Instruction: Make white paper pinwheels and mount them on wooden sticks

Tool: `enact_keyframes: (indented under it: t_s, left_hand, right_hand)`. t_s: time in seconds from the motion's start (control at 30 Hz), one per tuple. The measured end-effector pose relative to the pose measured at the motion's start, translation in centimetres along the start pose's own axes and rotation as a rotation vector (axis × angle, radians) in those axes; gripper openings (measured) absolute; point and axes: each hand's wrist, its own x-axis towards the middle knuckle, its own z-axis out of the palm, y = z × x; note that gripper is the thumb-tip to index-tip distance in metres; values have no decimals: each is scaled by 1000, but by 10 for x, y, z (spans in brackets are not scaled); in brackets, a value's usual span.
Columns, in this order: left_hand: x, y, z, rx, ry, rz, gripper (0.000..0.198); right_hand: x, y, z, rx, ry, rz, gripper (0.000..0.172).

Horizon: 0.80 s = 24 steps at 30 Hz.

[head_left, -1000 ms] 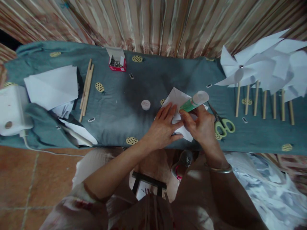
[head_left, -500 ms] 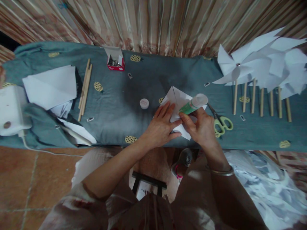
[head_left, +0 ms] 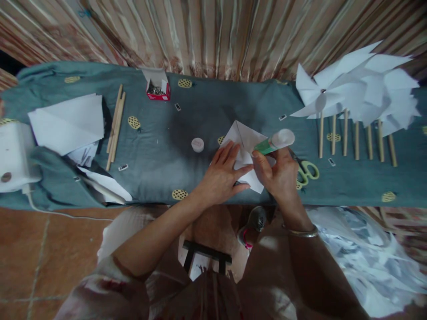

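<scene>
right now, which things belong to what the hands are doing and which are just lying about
In hand: folded white paper, pressed by the left hand; green tube, held in the right hand.
Lying about: scissors, white cap, red box, loose sticks, paper stack, finished pinwheels.

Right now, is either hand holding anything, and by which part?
The right hand grips the green glue tube by its lower end; the left hand only presses flat on the white paper.
</scene>
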Motion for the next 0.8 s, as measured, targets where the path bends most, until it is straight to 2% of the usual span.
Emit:
enact_keyframes:
  t_s: [0.17,0.23,0.37,0.43,0.47,0.57,0.67,0.73,0.8]
  left_hand:
    - [-1,2,-1,-7,8,6,47]
    - [-2,0,-3,-14,35,22,47]
    - [-4,-16,-22,33,198,49,43]
    - [-5,-28,-36,126,317,-31,38]
    - [-7,-34,-43,174,336,-101,38]
    - [-12,-50,-57,231,307,-245,38]
    - [-17,-59,-61,194,249,-276,31]
    - [-20,-58,-62,125,280,-300,28]
    - [-20,-53,-61,-38,343,-340,26]
  right_hand:
    - [14,2,-4,526,235,172,25]
    - [17,3,-5,705,278,252,23]
    - [17,6,-6,945,233,395,22]
    - [16,8,-7,1052,216,452,22]
    - [15,9,-7,1103,210,486,22]
    - [14,10,-10,1225,178,580,25]
    - [11,9,-12,1286,152,624,25]
    - [7,5,-12,1298,135,633,24]
    - [4,0,-12,1303,106,637,25]
